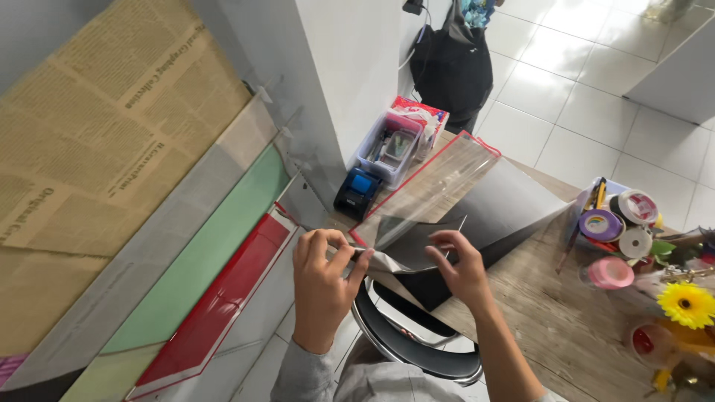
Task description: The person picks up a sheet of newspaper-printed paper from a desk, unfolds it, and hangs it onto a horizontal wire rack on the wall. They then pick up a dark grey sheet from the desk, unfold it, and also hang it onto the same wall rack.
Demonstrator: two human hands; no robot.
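My left hand [322, 286] pinches the near corner of a clear, red-edged plastic sheet [436, 182] between thumb and fingers. My right hand [463, 269] grips the same stack a little to the right, fingers on a dark grey sheet [514, 205] lying under the clear one. Both sheets stretch away from me over the wooden table [555, 327]. A thin pale edge of paper shows between my two hands.
Tape rolls [622, 223] and a yellow flower [687, 304] crowd the table's right side. A small blue device [359, 190] and a clear box of supplies [393, 145] sit by the white wall. Wrapping-paper sheets hang at left. A chair back [417, 350] is below my hands.
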